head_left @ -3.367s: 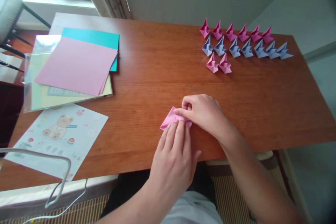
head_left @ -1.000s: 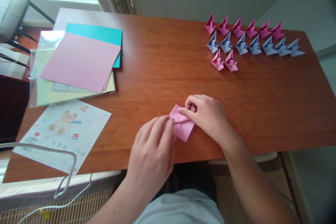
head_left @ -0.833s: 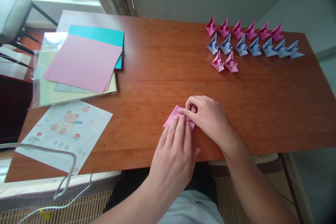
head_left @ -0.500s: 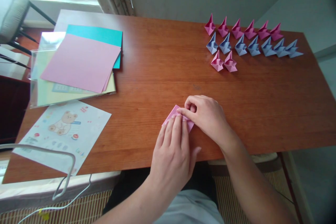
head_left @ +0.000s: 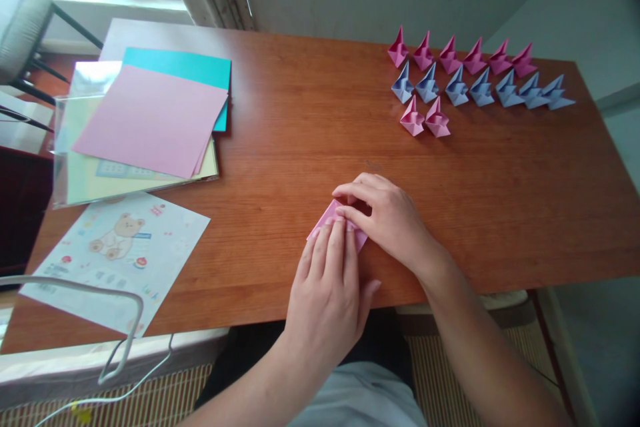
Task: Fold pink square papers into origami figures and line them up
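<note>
A small folded piece of pink paper (head_left: 325, 216) lies on the table near its front edge, partly covered by my fingers. My left hand (head_left: 327, 280) rests flat over it, fingers stretched out and pressing its lower part down. From the right, my right hand (head_left: 387, 213) bends over the same paper. Its thumb touches the upper face and the forefinger reaches the top corner, so the paper's tip sits between them. The paper's underside and the exact folds are hidden.
Rows of folded paper pieces, dark pink (head_left: 449, 57), blue (head_left: 457, 88) and light pink (head_left: 413, 119), stand at the back right. On the left lie pink sheets (head_left: 155, 123), a teal sheet (head_left: 190, 67) and a bear-printed sheet (head_left: 117, 260). A white cable (head_left: 100, 287) crosses the front left corner.
My right forefinger has uncurled and reached left to the paper's top corner. My left hand stays pressed on the paper.
</note>
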### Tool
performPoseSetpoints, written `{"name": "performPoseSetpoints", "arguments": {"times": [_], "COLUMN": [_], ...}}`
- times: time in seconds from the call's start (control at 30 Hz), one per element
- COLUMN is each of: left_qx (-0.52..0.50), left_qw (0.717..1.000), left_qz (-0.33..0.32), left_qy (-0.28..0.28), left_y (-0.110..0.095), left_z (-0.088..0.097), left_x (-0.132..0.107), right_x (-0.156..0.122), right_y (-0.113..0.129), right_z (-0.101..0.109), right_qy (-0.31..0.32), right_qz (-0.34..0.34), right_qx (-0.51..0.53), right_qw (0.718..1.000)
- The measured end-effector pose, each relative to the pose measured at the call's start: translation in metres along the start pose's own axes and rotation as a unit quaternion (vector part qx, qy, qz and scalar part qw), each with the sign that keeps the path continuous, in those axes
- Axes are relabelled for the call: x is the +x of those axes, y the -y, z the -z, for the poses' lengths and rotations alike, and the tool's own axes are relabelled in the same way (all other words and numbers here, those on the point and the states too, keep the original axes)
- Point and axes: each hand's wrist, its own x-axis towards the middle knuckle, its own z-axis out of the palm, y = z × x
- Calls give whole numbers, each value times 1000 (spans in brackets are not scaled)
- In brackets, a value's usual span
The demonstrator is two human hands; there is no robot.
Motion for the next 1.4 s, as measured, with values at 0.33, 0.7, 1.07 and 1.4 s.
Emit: {"name": "performPoseSetpoints", "arguments": {"times": [0.33,0.7,1.07,1.4], "left_qx": [-1,-3,16,18], "left_qw": [1000,1000,1000,999], "left_qz": [1,-9,-15,-31], "left_qy": [0,-10,-14,-2], "left_y": [0,2,3,5], "left_z": [1,0,-3,-4], "left_x": [2,1,2,1], "right_x": [4,5,-20,-40], "right_y": [-1,-2,-11,7], "right_z": [0,-1,12,-11], "right_qy": [0,-4,-59,-100], "right_qz": [-4,-8,-42,-75], "right_qx": [15,34,66,-47], "right_qw": [1000,999,995,991]}}
